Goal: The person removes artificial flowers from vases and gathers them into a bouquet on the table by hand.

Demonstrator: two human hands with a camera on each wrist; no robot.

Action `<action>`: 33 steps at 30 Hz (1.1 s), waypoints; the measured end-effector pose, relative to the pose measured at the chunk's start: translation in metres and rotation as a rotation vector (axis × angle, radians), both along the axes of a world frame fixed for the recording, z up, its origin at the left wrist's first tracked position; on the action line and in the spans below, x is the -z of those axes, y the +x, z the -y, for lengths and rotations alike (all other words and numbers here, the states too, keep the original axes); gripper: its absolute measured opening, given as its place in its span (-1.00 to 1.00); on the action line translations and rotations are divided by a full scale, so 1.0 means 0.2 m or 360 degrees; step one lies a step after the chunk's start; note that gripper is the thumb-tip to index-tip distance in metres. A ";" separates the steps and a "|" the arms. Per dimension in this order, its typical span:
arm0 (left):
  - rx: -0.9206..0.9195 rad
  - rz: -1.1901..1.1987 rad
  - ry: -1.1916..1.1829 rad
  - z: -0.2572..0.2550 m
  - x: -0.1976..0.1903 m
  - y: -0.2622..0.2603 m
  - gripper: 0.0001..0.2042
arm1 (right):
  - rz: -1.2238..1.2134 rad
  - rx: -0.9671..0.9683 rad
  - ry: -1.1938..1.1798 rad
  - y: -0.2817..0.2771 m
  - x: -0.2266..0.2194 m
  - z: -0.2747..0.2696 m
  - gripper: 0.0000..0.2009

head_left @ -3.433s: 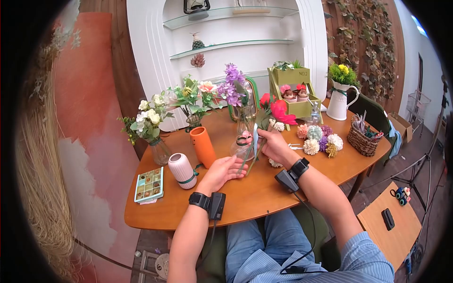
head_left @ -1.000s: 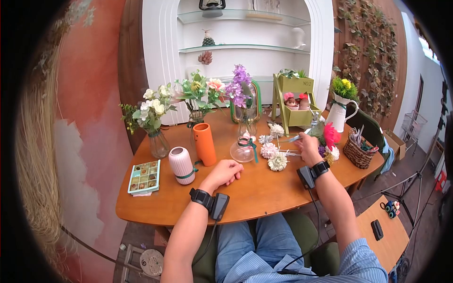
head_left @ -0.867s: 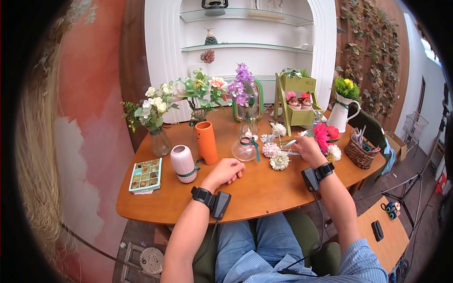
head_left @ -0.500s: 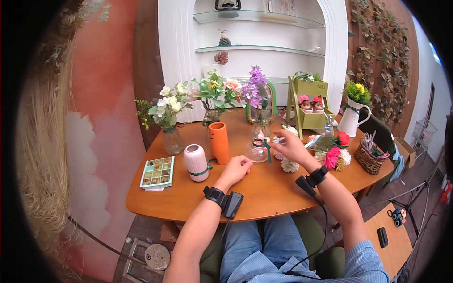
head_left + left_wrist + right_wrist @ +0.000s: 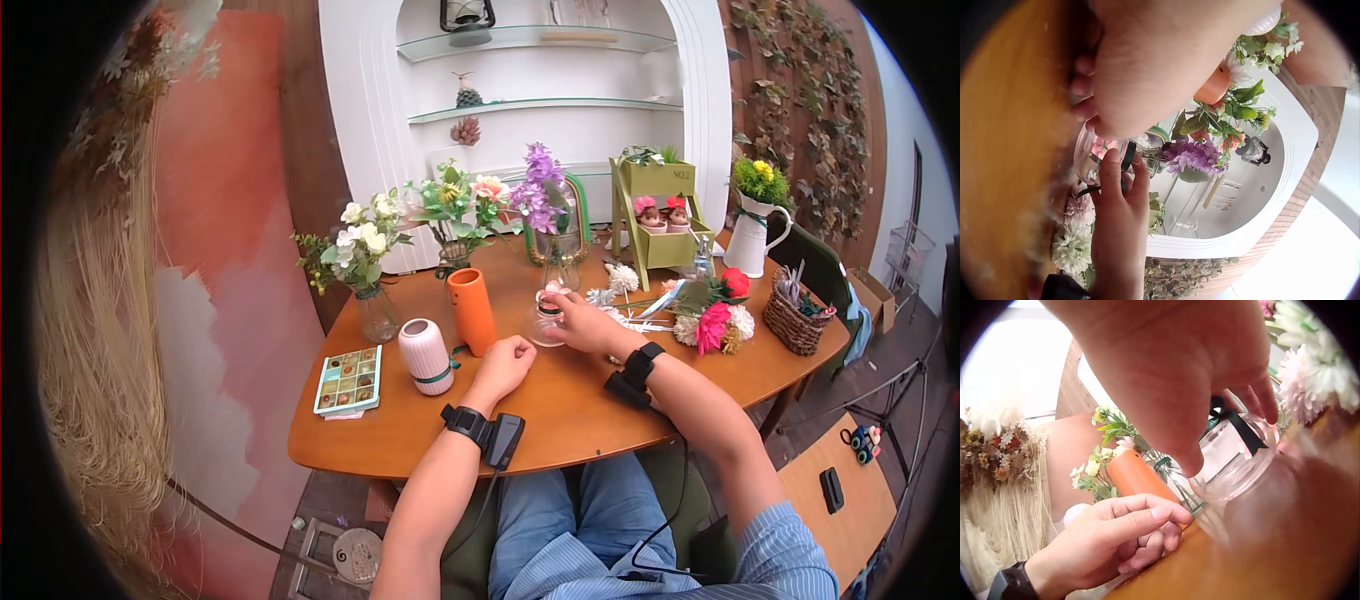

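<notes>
A small round clear glass vase [image 5: 1241, 469] with a dark green ribbon round its neck stands near the middle of the table. My right hand [image 5: 588, 326] grips it by the neck from above, thumb on the near side in the right wrist view. Small pink flowers [image 5: 553, 291] show just behind the fingers. Beside the vase, my left hand [image 5: 508, 366] rests on the table, fingers loosely curled around nothing. Red and pink flowers [image 5: 714, 327] lie to the right, next to white pompom blooms [image 5: 741, 320].
An orange vase [image 5: 472, 312], a pink ribbed vase [image 5: 426, 355] and a compartment box [image 5: 348, 382] stand left. Behind are vases of white flowers [image 5: 362, 240] and purple flowers [image 5: 540, 190]. A green shelf stand [image 5: 668, 248], a white pitcher [image 5: 745, 245] and a wicker basket [image 5: 792, 325] stand right.
My right hand first held the red flowers near the vase, laid them down at the right, then came back left and took the vase's neck. My left hand drew back and its fingers curled.
</notes>
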State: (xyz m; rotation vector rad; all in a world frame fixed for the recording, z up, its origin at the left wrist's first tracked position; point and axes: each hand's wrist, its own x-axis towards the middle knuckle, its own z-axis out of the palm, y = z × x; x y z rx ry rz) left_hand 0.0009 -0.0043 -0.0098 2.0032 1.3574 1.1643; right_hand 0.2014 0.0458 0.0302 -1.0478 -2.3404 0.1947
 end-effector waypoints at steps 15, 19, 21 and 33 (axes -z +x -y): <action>0.0024 -0.0066 -0.0076 0.00 0.00 -0.01 -0.79 | 0.0021 -0.0025 -0.0041 0.01 -0.02 0.02 -0.39; 0.0074 0.0107 -0.0294 0.03 -0.04 0.00 -0.79 | -0.0108 -0.0060 -0.0076 0.02 -0.04 -0.03 -0.49; 0.0081 0.0185 -0.0437 0.05 -0.09 0.00 -0.78 | -0.0163 -0.0071 -0.0095 0.02 -0.08 -0.08 -0.53; 0.0174 0.0203 -0.0495 -0.06 -0.14 0.09 -0.60 | -0.1056 0.0603 0.0046 0.02 -0.28 -0.57 -0.41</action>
